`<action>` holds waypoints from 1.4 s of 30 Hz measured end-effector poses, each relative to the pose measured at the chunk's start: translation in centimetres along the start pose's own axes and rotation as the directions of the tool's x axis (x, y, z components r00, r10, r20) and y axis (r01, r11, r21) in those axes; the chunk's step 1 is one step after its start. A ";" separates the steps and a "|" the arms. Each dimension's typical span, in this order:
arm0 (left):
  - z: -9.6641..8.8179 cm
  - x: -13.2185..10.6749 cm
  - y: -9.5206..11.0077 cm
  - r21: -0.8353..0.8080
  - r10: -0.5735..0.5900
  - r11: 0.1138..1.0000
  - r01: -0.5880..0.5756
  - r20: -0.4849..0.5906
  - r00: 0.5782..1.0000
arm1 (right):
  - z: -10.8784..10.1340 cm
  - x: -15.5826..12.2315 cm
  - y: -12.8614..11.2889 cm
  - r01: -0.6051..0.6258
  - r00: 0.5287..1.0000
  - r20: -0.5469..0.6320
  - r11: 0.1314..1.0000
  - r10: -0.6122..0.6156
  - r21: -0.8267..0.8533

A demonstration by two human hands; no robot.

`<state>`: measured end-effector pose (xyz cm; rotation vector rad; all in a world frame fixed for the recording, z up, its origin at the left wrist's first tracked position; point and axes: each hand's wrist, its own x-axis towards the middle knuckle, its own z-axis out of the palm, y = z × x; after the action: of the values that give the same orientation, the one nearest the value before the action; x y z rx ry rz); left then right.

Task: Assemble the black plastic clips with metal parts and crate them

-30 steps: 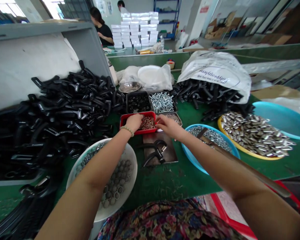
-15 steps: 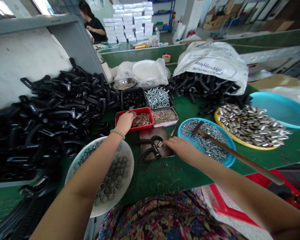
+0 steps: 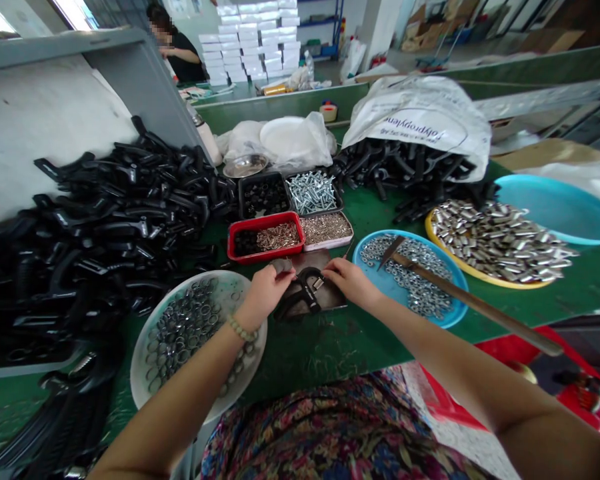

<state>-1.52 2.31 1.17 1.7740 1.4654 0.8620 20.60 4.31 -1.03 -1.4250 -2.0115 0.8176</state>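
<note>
On the green desk (image 3: 360, 373), a black lever handle (image 3: 305, 297) is laid on a dark metal plate (image 3: 333, 300), with a grip on either side of it. A small grey piece (image 3: 281, 266) is pinched by the left grip (image 3: 267, 293), which is ringed at the wrist by a beaded bracelet (image 3: 243, 329), and it is held just beside the handle. The right grip (image 3: 350, 283) is kept nearly flat, with its fingertips (image 3: 330, 267) placed against the handle's metal end (image 3: 319, 284); whether that end is clasped cannot be told. Behind the plate, a red tray (image 3: 263, 259) of screws is set beside a tray of small metal parts (image 3: 326, 228). A white basin of metal rings (image 3: 180, 333) is placed under the left forearm (image 3: 190, 380), with black handles (image 3: 130, 200) heaped beyond it. To the right, a blue basin of hex nuts (image 3: 453, 319) is crossed by a wooden-handled tool (image 3: 475, 303), and a yellow tray of metal sleeves (image 3: 480, 277) is set farther on.
</note>
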 end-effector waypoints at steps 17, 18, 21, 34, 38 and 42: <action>2.1 -0.2 -0.8 0.421 0.173 0.894 -0.155 -0.005 0.985 | -6.1 -3.7 3.7 -0.025 0.988 -0.118 0.669 -0.095 -0.743; 2.1 -0.1 -0.7 0.465 0.223 0.860 -0.210 0.028 0.974 | -7.4 -4.1 4.4 -0.098 0.990 -0.140 0.625 -0.019 -0.774; 1.9 -0.1 -0.2 0.556 0.385 0.701 -0.446 0.231 0.893 | -9.9 -4.8 6.3 -0.161 0.986 -0.109 0.506 0.130 -0.847; 0.8 -2.5 -2.0 0.404 0.310 0.833 -0.379 0.227 0.923 | -6.2 -4.4 -2.4 -0.130 0.988 -0.015 0.778 0.153 -0.614; 0.9 -2.5 -2.0 0.385 0.311 0.845 -0.371 0.212 0.927 | -4.0 -3.8 -5.2 -0.057 0.994 0.049 0.836 0.100 -0.545; 1.0 -2.4 -2.2 0.375 0.313 0.852 -0.366 0.197 0.929 | -3.4 -3.1 -5.6 -0.053 0.978 0.140 0.827 0.157 -0.560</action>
<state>-2.24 0.14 -1.35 2.4095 1.3319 0.6187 20.45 0.53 5.08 -1.8448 -2.4607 0.4208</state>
